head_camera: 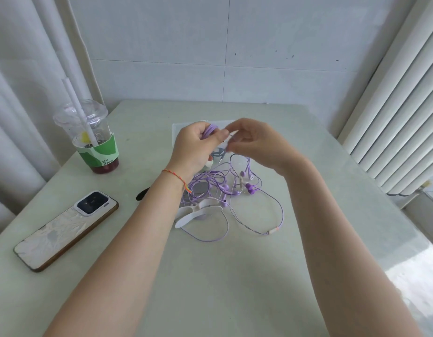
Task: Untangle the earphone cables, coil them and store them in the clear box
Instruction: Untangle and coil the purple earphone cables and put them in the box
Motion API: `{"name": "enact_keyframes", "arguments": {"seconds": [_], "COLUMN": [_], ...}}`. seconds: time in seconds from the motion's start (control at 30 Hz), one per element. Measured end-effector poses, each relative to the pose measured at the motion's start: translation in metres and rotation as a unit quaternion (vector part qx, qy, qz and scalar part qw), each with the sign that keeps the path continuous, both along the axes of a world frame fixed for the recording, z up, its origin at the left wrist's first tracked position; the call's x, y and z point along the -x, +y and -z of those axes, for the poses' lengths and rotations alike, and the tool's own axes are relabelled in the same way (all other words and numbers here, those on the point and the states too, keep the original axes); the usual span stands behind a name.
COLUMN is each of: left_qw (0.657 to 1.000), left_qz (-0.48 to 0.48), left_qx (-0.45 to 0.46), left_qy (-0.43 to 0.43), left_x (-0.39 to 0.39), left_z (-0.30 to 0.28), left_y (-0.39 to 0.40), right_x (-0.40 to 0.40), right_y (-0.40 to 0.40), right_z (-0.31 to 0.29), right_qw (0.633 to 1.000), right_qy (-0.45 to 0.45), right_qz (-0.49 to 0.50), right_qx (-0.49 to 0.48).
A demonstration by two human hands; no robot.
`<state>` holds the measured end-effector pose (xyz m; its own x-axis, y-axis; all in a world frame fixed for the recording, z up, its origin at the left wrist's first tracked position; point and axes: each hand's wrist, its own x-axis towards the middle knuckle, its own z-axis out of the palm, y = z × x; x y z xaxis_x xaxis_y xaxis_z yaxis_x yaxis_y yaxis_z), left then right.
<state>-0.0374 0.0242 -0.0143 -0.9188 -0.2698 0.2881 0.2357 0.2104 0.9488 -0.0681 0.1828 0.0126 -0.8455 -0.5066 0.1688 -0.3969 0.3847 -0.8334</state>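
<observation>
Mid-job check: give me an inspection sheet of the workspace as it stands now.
Surface: pale table, daylight patch at right.
Job's things: purple coil held above the clear box; the box is mostly hidden.
Clutter: phone, iced drink, black object, white clips.
Grips: left hand holds the coil; right hand pinches a strand.
Cables: purple tangle loose on the table.
Surroundings: curtain, tiled wall, blinds.

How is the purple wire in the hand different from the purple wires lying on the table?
The coil is wound into a neat bundle; the loose cables lie spread in a tangle. The coil is held up off the table in the left hand, with the right hand pinching at it; nothing touches the loose cables. The loose cables show earbuds; none show on the coil. Both are the same light purple.
</observation>
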Motion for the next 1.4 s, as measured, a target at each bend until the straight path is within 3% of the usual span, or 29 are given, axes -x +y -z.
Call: {"name": "enact_keyframes", "arguments": {"seconds": [0.07,0.23,0.3,0.37,0.43,0.53,0.6,0.67,0.77,0.9,1.2,1.4], "left_qw": [0.997,0.966,0.957,0.954,0.961,0.988,0.998,1.000,0.998,0.995,0.990,0.973], "left_qz": [-0.056,-0.227,-0.263,-0.280,-0.258,-0.143,-0.061,-0.006,0.041,0.075,-0.141,-0.227], "left_qx": [-0.023,-0.074,-0.074,-0.069,-0.068,-0.047,-0.022,0.004,0.025,0.027,-0.017,-0.041], "left_qy": [0.038,0.100,0.095,0.085,0.076,0.035,0.002,-0.017,-0.040,-0.052,-0.007,0.005], "left_x": [0.001,0.004,0.005,0.007,0.008,0.009,0.006,0.002,-0.003,-0.004,0.006,0.012], "left_z": [-0.001,-0.002,-0.003,-0.002,0.000,0.003,0.002,0.000,-0.003,-0.003,0.005,0.008], "left_y": [-0.005,-0.026,-0.030,-0.031,-0.033,-0.031,-0.026,-0.019,-0.013,-0.008,-0.025,-0.033], "right_x": [0.005,0.015,0.018,0.022,0.019,0.005,0.002,0.001,0.001,-0.003,0.005,0.009], "right_y": [0.000,0.013,0.018,0.024,0.030,0.031,0.027,0.021,0.017,0.007,0.019,0.035], "right_z": [0.003,-0.003,-0.003,0.000,-0.002,-0.010,-0.010,-0.012,-0.012,-0.010,-0.009,-0.006], "right_qw": [0.996,0.972,0.965,0.955,0.944,0.918,0.908,0.935,0.987,1.000,0.988,0.955], "right_qy": [0.046,0.086,0.081,0.078,0.050,-0.041,-0.040,0.011,0.040,0.002,0.016,-0.050], "right_qz": [0.065,0.199,0.239,0.286,0.284,0.163,0.103,0.083,0.066,-0.017,0.121,0.107], "right_qx": [-0.027,0.086,0.073,-0.010,-0.162,-0.358,-0.404,-0.346,-0.142,-0.022,-0.095,-0.274]}}
